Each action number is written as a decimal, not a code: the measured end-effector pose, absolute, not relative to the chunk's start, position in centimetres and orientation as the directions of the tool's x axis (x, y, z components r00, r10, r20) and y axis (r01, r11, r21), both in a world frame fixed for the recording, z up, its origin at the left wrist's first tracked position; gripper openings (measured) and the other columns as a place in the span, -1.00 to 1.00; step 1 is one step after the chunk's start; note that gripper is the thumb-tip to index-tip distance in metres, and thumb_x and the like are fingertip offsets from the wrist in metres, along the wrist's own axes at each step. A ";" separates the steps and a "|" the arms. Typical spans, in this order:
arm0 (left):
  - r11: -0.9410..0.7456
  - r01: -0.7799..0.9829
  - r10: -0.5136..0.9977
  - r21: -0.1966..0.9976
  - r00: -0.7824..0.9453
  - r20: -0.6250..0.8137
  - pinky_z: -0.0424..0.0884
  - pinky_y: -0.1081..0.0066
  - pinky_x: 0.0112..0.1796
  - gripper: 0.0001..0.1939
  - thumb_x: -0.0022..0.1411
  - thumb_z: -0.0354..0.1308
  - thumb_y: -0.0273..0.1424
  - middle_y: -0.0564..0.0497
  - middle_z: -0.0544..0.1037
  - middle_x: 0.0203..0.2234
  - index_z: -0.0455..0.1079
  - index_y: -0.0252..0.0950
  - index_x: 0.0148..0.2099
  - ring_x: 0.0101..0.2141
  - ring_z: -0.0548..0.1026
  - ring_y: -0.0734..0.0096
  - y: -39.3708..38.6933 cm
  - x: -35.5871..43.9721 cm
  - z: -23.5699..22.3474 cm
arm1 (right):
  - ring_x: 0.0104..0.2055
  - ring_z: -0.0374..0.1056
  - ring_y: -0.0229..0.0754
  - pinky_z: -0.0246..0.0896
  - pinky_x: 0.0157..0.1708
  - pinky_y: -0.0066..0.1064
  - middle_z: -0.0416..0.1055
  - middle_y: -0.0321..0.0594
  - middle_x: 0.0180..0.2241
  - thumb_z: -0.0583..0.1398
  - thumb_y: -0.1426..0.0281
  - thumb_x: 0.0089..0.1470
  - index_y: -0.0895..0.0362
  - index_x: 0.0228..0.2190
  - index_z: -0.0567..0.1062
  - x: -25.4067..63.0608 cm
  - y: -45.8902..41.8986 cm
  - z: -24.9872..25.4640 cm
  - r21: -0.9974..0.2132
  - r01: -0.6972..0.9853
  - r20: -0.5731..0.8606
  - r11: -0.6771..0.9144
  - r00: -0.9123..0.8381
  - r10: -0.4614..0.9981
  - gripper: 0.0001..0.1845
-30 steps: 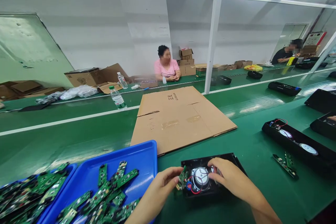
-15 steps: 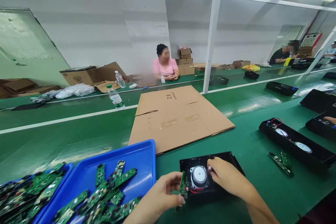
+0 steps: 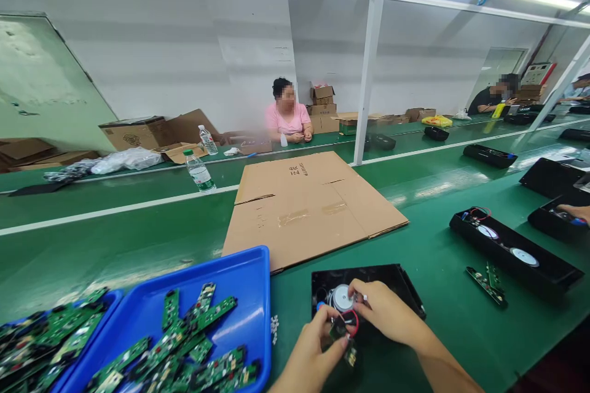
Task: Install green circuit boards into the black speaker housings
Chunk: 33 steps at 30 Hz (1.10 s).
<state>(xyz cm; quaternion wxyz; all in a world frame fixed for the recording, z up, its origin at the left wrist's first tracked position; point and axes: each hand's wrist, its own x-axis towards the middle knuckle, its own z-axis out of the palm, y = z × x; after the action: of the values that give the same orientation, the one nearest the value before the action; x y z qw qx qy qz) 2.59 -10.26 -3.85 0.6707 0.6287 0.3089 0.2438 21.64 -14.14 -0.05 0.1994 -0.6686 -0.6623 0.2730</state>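
Observation:
My left hand pinches a small green circuit board, tilted over the near edge of an open black speaker housing. A loop of red wire curves between the board and my right hand. My right hand is closed over the housing, its fingertips beside the round white-backed speaker. At those fingers shows a small white piece that looks like a wire connector. The fingers partly cover the speaker and the wires.
A blue tray of circuit boards lies left, beside another filled one. Small white parts lie by its edge. Flattened cardboard lies ahead. A long black housing and loose boards are right; a co-worker's hand is beyond.
My left hand has moved right with the circuit board, which is now over the housing and turned. My right hand has shifted left, closer to the speaker and the board.

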 end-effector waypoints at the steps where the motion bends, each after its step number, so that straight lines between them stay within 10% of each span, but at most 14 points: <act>1: 0.101 0.063 0.727 0.993 0.677 -0.117 0.33 0.41 -0.24 -0.71 0.09 0.29 -0.26 -0.05 0.60 -0.31 0.31 -0.28 -0.23 -0.27 0.51 0.30 -9.7 2.3 -3.2 | -0.30 0.34 -0.23 0.07 -0.33 -0.48 0.46 -0.31 -0.38 0.11 0.51 0.12 0.08 -0.32 0.45 21.3 -14.0 0.1 -0.664 0.746 -0.086 -0.041 -0.022 0.996 -0.85; 13: 0.239 0.050 0.794 0.970 0.565 -0.224 0.51 0.36 -0.43 -0.44 0.00 0.29 0.02 -0.03 0.53 -0.28 0.20 -0.24 -0.14 -0.36 0.45 0.36 -8.1 0.7 -0.5 | -0.40 0.35 -0.27 0.24 -0.38 -0.46 0.46 -0.26 -0.37 0.09 0.37 0.09 0.14 -0.25 0.47 21.0 -13.0 -0.5 -0.939 0.341 -0.003 -0.051 0.139 0.990 -0.79; 20: 0.231 -0.085 0.884 0.969 0.434 -0.173 0.56 0.36 -0.29 -0.50 -0.01 0.34 -0.10 0.13 0.43 -0.38 0.17 -0.21 -0.20 -0.36 0.43 0.47 -9.0 1.8 0.6 | -0.14 0.36 -0.16 0.28 -0.22 -0.38 0.42 -0.15 -0.17 0.11 0.33 0.07 0.11 -0.40 0.57 21.2 -12.7 -0.6 -0.902 0.425 0.163 0.075 0.175 0.971 -0.76; 26: 0.038 0.099 0.895 0.994 0.440 -0.078 0.58 0.25 -0.32 -0.57 0.07 0.22 -0.13 0.10 0.41 -0.45 0.11 -0.22 -0.18 -0.40 0.48 0.37 -7.4 4.3 1.1 | -0.57 0.23 -0.33 0.18 -0.53 -0.48 0.39 -0.32 -0.48 0.15 0.32 -0.01 0.14 -0.31 0.45 21.2 -12.3 -1.3 -0.976 0.213 -0.007 -0.053 0.213 0.977 -0.80; 33: 0.022 0.210 0.909 0.977 0.404 -0.107 0.58 0.18 -0.33 -0.58 0.08 0.14 -0.10 0.03 0.41 -0.45 0.12 -0.24 -0.15 -0.39 0.54 0.22 -7.3 4.9 0.8 | -0.41 0.32 -0.25 0.22 -0.39 -0.45 0.46 -0.28 -0.45 0.14 0.30 0.03 0.14 -0.42 0.51 20.8 -12.5 -0.7 -0.919 0.395 0.088 -0.005 0.215 0.973 -0.80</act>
<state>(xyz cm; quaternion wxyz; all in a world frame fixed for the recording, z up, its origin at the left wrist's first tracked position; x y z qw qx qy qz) 4.88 -7.28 0.83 0.5576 0.6251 0.4474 0.3132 20.80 -12.52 -0.71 0.4543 -0.6333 -0.5398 0.3180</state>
